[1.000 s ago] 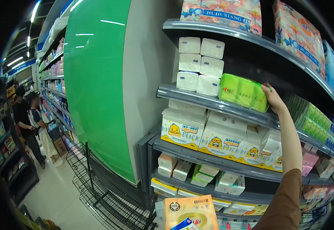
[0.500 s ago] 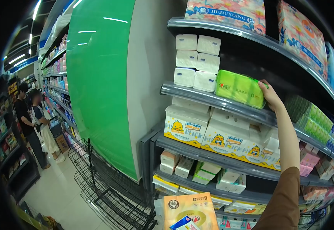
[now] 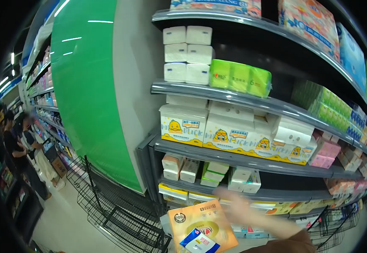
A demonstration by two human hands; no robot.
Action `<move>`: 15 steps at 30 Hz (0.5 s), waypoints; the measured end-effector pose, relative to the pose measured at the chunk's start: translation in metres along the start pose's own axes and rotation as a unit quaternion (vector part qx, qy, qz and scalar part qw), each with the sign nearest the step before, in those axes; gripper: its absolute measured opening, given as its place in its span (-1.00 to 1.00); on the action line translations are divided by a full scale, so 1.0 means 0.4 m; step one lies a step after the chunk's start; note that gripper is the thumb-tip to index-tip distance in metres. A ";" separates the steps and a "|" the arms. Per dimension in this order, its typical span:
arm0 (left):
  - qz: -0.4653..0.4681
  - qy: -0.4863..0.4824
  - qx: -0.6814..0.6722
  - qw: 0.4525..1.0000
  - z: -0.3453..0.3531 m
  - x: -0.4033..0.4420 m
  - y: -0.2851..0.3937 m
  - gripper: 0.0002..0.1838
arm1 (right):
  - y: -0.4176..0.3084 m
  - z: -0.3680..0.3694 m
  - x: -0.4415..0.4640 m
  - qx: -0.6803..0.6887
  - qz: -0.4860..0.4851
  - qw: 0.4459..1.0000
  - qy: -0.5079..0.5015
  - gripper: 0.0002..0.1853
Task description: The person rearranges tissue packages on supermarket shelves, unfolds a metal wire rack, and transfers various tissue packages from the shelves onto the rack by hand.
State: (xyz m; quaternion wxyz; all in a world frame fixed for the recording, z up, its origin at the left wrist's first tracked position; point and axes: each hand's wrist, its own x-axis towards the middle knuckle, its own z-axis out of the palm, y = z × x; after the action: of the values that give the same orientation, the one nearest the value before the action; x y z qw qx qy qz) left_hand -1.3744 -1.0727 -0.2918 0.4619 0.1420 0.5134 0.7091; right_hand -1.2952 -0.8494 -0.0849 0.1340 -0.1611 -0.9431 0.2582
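Note:
My right hand (image 3: 236, 206), smeared by motion, is low in front of the shelves, just right of an orange pack (image 3: 192, 221) with printed text. Its fingers are too blurred to read, and I cannot tell whether it touches the pack. On top of the orange pack lies a small blue and white packet (image 3: 200, 241). A green six-pack of tissues (image 3: 240, 78) sits on the upper shelf beside stacked white tissue packs (image 3: 187, 54), with no hand on it. My left hand is out of view; what supports the orange pack is hidden.
Boxes with duck prints (image 3: 234, 133) fill the shelf below the green pack. A black wire rack (image 3: 116, 219) stands at lower left, beside a green panel (image 3: 82, 92). Two people (image 3: 27, 147) stand in the aisle at far left.
My right hand has let go of the green tissue six-pack and dropped down toward the orange pack. The green six-pack stays on the shelf. The view has shifted to the right.

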 end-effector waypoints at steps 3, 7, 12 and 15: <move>0.006 0.007 0.021 1.000 -0.002 -0.021 0.008 -0.21 | 0.043 0.320 -0.221 -0.103 -0.164 0.981 -0.029 -0.22; 0.023 0.018 0.062 0.998 0.006 -0.070 0.016 -0.22 | -0.002 0.323 -0.299 0.025 -0.039 0.999 -0.014 -0.04; 0.056 0.010 0.101 0.993 0.038 -0.117 0.034 -0.23 | -0.037 0.243 -0.363 0.046 0.114 0.991 -0.055 0.22; 0.067 -0.039 0.044 0.996 0.051 -0.085 0.027 -0.17 | 0.067 0.242 -0.433 0.086 0.047 0.982 0.159 0.19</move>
State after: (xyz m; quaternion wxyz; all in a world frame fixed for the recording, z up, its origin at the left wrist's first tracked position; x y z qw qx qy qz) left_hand -1.3479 -1.0882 -0.2645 0.4265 0.2235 0.5152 0.7090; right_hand -1.1635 -0.9352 -0.2087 0.2835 -0.2319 -0.8754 0.3155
